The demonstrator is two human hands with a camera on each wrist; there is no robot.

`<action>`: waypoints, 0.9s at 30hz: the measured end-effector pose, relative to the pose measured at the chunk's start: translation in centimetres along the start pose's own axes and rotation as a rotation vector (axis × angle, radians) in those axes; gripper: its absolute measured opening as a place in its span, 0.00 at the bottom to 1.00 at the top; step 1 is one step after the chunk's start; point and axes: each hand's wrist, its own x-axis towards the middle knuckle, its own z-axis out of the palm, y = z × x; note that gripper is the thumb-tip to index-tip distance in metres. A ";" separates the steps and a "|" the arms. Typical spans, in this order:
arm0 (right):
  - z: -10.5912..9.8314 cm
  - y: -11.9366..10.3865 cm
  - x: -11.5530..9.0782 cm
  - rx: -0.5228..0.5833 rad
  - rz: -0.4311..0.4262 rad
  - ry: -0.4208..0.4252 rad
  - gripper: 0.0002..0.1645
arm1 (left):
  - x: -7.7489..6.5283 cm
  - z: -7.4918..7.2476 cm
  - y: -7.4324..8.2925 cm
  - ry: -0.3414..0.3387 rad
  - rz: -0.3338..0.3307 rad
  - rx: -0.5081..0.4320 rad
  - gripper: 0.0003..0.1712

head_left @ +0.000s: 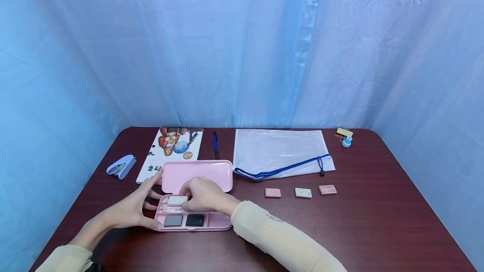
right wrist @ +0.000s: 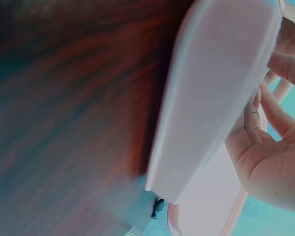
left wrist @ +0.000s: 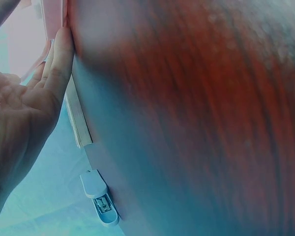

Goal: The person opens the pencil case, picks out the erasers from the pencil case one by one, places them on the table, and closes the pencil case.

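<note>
A pink pencil case (head_left: 220, 221) lies open on the table, its lid (head_left: 197, 175) tipped back. My right hand (head_left: 206, 194) reaches into the rear compartment and pinches a white eraser (head_left: 176, 200) over some thin pale sticks. In the front compartment sit a grey block (head_left: 173, 221) and a black block (head_left: 195, 220). My left hand (head_left: 130, 209) spans the case's left end, thumb at the front corner and straight index finger by the lid. In the right wrist view, the case's front wall (right wrist: 216, 93) hides what the fingertips touch.
Behind the case lie a picture book (head_left: 151, 160), a blue pen (head_left: 215, 145) and a white mesh pouch (head_left: 280, 150). A stapler (head_left: 122, 166) is at the left. Toward the right are a pink eraser (head_left: 272, 193), a white block (head_left: 303, 193), another pink block (head_left: 327, 189) and a gold clip (head_left: 344, 132).
</note>
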 end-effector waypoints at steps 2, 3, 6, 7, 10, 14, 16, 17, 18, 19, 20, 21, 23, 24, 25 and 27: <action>-0.1 0.1 0.0 0.014 -0.006 -0.001 0.08 | 0.0 0.0 0.0 0.000 -0.008 0.003 0.78; -0.2 0.1 0.0 0.022 -0.005 -0.003 0.09 | 0.0 -0.1 0.0 -0.001 -0.009 0.005 0.78; -0.3 0.1 -0.1 0.053 -0.001 -0.010 0.09 | 0.0 -0.1 0.0 -0.002 -0.012 0.007 0.78; -0.4 0.1 -0.2 0.062 0.000 -0.012 0.09 | 0.0 -0.1 0.0 -0.002 -0.012 0.008 0.78; -0.7 0.0 -0.4 0.082 -0.004 -0.015 0.10 | 0.0 -0.1 0.0 0.002 -0.020 0.012 0.79; -1.3 0.0 -0.7 0.099 -0.011 -0.019 0.11 | 0.0 -0.1 0.0 0.004 -0.022 0.013 0.79; -1.6 0.1 -0.9 0.108 -0.011 -0.021 0.12 | -0.1 -0.1 0.0 0.005 -0.023 0.013 0.78; -1.7 0.2 -1.1 0.103 -0.014 -0.019 0.12 | -0.1 0.0 0.0 0.005 -0.025 0.013 0.78; -1.9 0.3 -1.2 0.102 -0.017 -0.018 0.12 | -0.1 0.0 0.0 0.007 -0.025 0.014 0.79; -2.1 0.4 -1.4 0.102 -0.020 -0.016 0.12 | -0.1 0.0 0.0 0.008 -0.026 0.015 0.79; -2.3 0.4 -1.6 0.105 -0.024 -0.015 0.12 | -0.1 0.0 0.0 0.008 -0.027 0.015 0.79; -2.6 0.5 -1.9 0.107 -0.028 -0.013 0.12 | -0.1 0.0 0.0 0.008 -0.028 0.017 0.79; -3.2 0.7 -2.4 0.110 -0.040 -0.006 0.12 | -0.1 0.0 0.0 0.010 -0.026 0.019 0.79; -3.5 0.8 -2.8 0.121 -0.046 -0.005 0.12 | 0.0 0.0 0.0 0.011 -0.025 0.020 0.79; -3.8 0.9 -3.1 0.129 -0.054 -0.003 0.12 | 0.0 0.0 0.0 0.013 -0.023 0.021 0.79; -4.4 1.2 -3.9 0.141 -0.071 0.003 0.13 | 0.0 0.1 -0.1 0.014 -0.020 0.023 0.79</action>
